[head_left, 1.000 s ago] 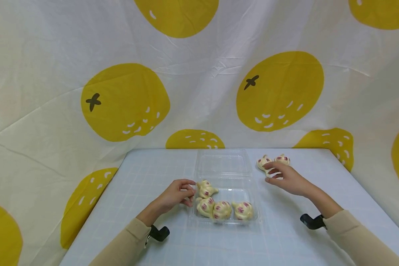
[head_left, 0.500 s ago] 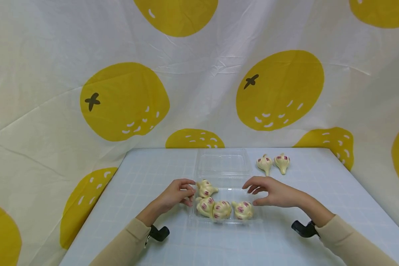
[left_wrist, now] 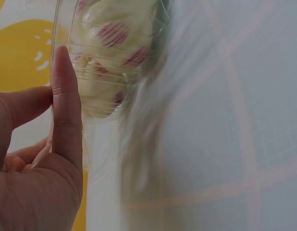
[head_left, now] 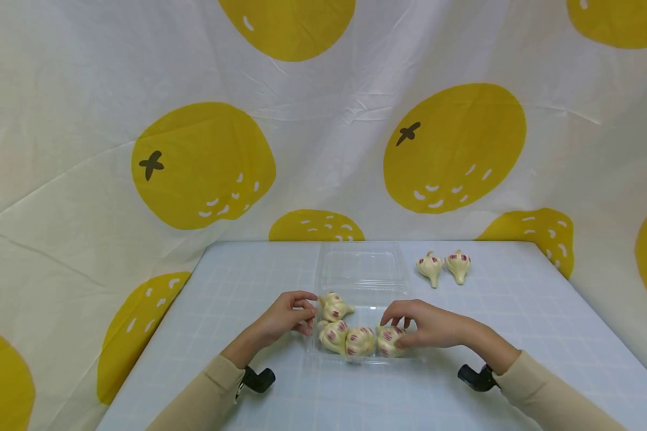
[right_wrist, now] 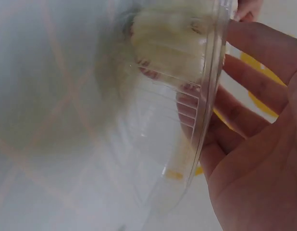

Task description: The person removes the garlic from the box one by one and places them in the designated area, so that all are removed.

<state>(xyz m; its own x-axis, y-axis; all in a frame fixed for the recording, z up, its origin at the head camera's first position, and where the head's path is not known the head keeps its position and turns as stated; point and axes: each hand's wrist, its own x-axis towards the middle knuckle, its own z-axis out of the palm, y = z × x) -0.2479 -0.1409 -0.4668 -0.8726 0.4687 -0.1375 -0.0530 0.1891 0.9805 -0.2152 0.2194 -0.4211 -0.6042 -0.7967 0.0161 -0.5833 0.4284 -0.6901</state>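
Note:
My left hand (head_left: 286, 314) pinches the left rim of a clear plastic clamshell box (head_left: 366, 361). Its finger (left_wrist: 67, 106) lies along the outer wall in the left wrist view. Inside the box, two garlic bulbs stand along the left side, a rear one (head_left: 334, 306) and a front one (head_left: 333, 336). Another garlic bulb (head_left: 360, 341) sits at the front middle. My right hand (head_left: 431, 326) reaches over the right rim and grips the front-right garlic bulb (head_left: 389, 342), thumb at its near side. In the right wrist view, the box wall partly blurs that bulb and the fingertips.
The box's lid (head_left: 361, 266) lies opened back on the table. Behind and right of the box are two more garlic bulbs, one (head_left: 429, 268) beside the other (head_left: 457, 266). A lemon-patterned cloth (head_left: 323, 149) hangs at the table's rear edge.
My right hand has left the two bulbs at the back right and come forward and left to the box. The front-right bulb has shifted slightly left. My left hand stays in place.

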